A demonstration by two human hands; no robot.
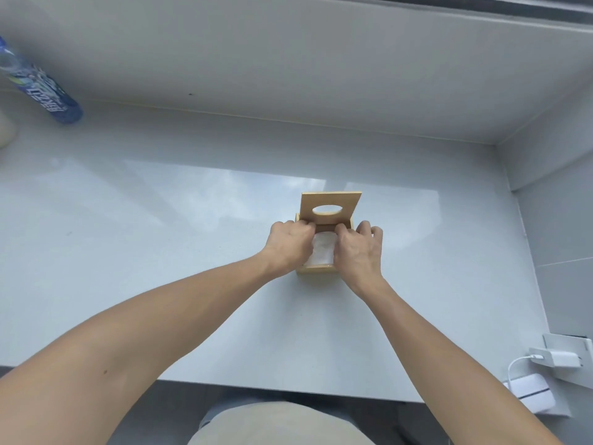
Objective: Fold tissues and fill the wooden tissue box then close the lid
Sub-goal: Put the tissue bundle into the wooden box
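White desk (192, 252) fills the view. Near its middle sits the wooden box (316, 268). Both hands, left hand (290, 240) and right hand (358, 248), press the tissues (323, 250) down inside. Behind them, the lid (330, 208) stands up, so the box stays open for filling.

The wooden tissue box (316, 268) and its lid (330, 205) are pale tan; the tissues (322, 250) inside are white. The countertop (160, 236) is glossy light grey. Far left, a bottle (48, 91) is blue (white lettering). Near right, a charger (556, 359) is white.
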